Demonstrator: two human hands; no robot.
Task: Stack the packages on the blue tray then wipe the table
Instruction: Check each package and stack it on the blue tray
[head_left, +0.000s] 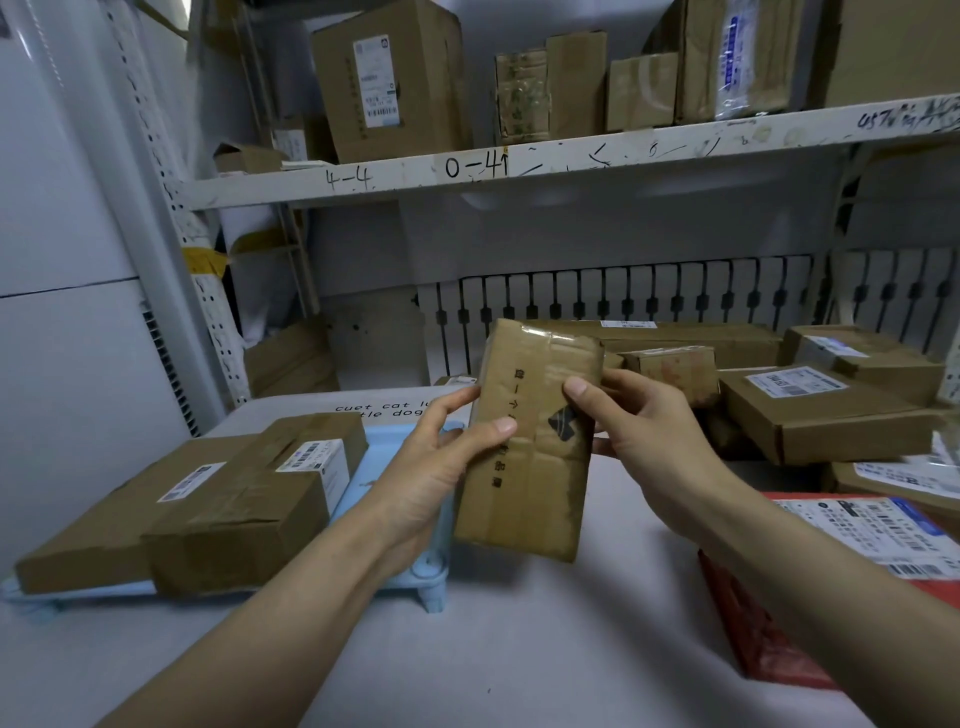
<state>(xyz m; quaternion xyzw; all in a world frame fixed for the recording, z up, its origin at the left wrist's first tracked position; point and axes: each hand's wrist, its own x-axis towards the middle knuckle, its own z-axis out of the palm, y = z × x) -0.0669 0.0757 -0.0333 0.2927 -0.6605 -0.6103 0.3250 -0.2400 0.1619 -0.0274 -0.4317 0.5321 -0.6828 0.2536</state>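
Both my left hand (441, 457) and right hand (641, 436) grip the flat box (530, 441); I set it flush beside the boxes (218, 499) on the blue tray (384, 467).

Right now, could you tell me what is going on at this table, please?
A person is holding a flat brown cardboard package upright above the table, with the left hand gripping its left edge and the right hand its right. Two cardboard boxes already lie on the blue tray to the left. More packages and a red parcel wait on the right, so stacking is unfinished.
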